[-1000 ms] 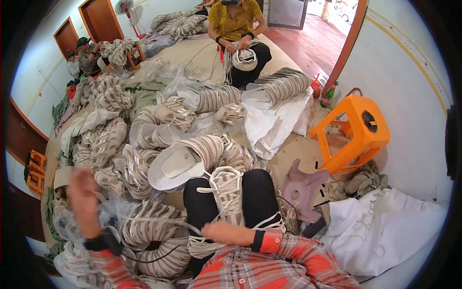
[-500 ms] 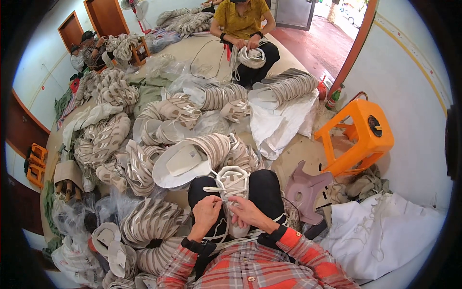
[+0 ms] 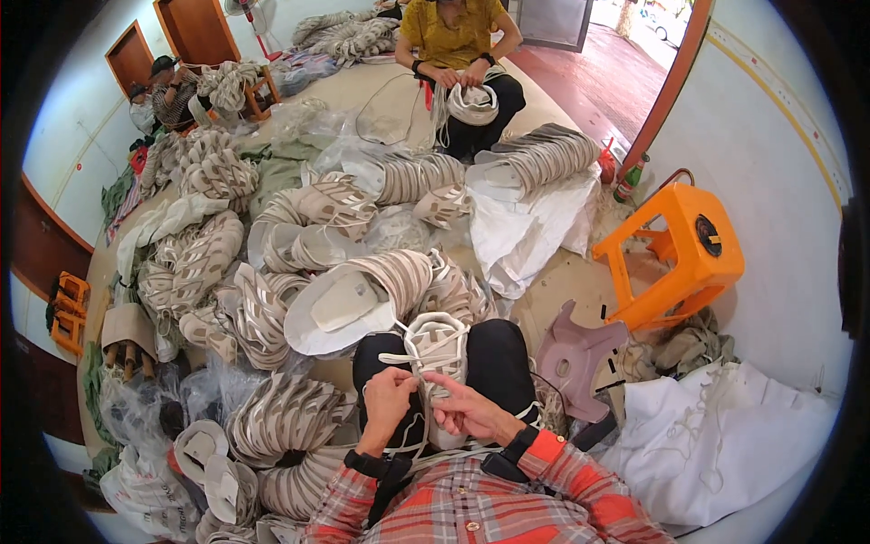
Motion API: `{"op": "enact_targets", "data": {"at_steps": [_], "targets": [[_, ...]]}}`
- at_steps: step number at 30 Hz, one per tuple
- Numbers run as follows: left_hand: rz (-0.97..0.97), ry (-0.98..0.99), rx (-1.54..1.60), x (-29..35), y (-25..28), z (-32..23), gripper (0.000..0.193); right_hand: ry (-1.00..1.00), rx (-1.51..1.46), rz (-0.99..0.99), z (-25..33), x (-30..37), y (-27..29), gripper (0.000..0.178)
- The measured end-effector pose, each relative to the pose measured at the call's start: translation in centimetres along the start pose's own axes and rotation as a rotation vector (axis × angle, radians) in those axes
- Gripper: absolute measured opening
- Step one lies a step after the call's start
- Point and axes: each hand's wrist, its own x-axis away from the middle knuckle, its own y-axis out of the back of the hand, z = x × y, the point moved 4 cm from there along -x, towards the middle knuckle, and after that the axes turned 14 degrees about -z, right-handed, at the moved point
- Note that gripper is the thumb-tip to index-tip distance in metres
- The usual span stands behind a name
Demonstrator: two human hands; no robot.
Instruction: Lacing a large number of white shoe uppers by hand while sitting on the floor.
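Head view: a beige floor [image 3: 362,77], most of its middle and left side under heaped, nested shoe uppers. Near right corner of floor: rumpled white cloth [image 3: 725,444]. Toward far edge: co-worker in mustard shirt [image 3: 449,41], seated, both hands on a pale upper. Right edge, by the wall: orange plastic stool [image 3: 716,236], upright; mauve plastic stool [image 3: 580,363] tipped over just left of it, nearer the wearer. Wearer's black trousers [image 3: 498,358] at the near edge, knees apart; beyond the left knee, a curved stack of nested uppers [image 3: 385,281], wide pale end outward.

Working piece: cream-and-beige shoe upper [image 3: 439,340], between the thighs, collar opening away from wearer, lower part partly hidden by the right hand. Right hand [image 3: 471,415] over the upper: index straight toward the left fingertips, other fingers loosely bent and parted, grip fairly wide. Left hand [image 3: 387,403] at the upper's left side, fingertips bunched, gap narrow; cannot tell whether lace is pinched there. Smallest: pale shoelace [image 3: 396,359], looped out past the upper's left edge, just beyond the left fingertips.
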Motion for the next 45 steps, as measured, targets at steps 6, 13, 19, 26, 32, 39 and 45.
{"op": "enact_targets", "data": {"at_steps": [6, 13, 19, 26, 32, 39, 45], "targets": [[0.035, -0.108, -0.199, -0.4, -0.9, -1.1, 0.019, -0.024, -0.021, 0.026, 0.3, -0.2, 0.6, 0.058], [0.055, -0.066, -0.126, 0.1, -0.3, -0.9, 0.02, 0.047, 0.903, -0.12, 3.8, 0.3, -0.8, 0.051], [-0.06, -0.178, -0.466, 0.0, -1.2, -1.9, 0.017, 0.88, 1.72, -0.127, 6.1, -2.0, -1.3, 0.026], [-0.103, -0.115, -0.416, 0.8, -2.1, -1.5, 0.021, 0.938, 1.757, -0.344, 3.6, -4.0, -0.2, 0.017], [-0.103, -0.295, -0.259, 1.2, -1.0, -2.4, 0.017, 0.93, 2.113, -0.365, 6.0, -1.9, -1.6, 0.018], [-0.03, -0.813, -0.522, 3.1, -1.8, -2.9, 0.016, 0.835, 1.169, -0.72, 16.1, 5.0, 2.0, 0.009], [-0.046, -0.548, -0.546, 2.4, -2.2, -3.6, 0.01, 0.611, -0.194, -0.087, 11.7, 0.0, -2.5, 0.017]]}}
